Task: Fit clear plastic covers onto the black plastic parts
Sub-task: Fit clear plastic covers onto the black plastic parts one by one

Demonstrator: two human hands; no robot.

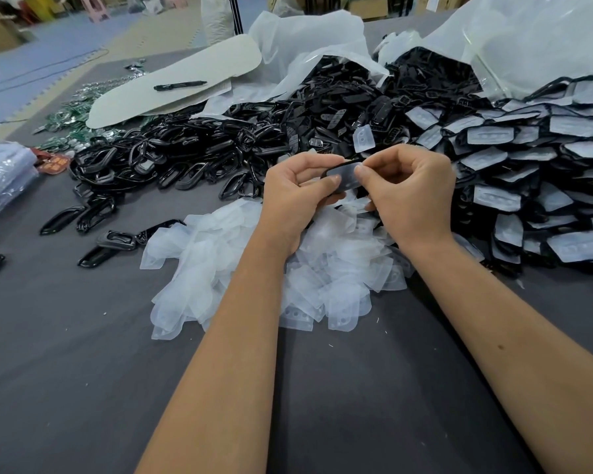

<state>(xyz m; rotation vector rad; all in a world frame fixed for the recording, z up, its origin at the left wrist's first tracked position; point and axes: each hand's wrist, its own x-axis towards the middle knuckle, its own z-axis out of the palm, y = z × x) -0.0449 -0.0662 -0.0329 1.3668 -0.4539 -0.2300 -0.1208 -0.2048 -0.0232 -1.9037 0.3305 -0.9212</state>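
Both hands meet above the table's middle, holding one black plastic part [332, 170] with a clear cover [348, 177] lying on its face. My left hand [298, 193] grips the part from the left, thumb on the cover. My right hand [411, 189] pinches the cover's right end with thumb and forefinger. Under my wrists lies a heap of loose clear covers [254, 268]. Behind it spreads a large pile of bare black parts [220, 145]. To the right sits a pile of black parts with covers fitted [534, 179].
The grey table [65, 354] carries stray black parts [113, 244] at the left. Big plastic bags [528, 39] rise at the back. A white board with a black pen [180, 85] lies back left, near green circuit boards [69, 124]. Bagged clear items [0, 172] sit at the left edge.
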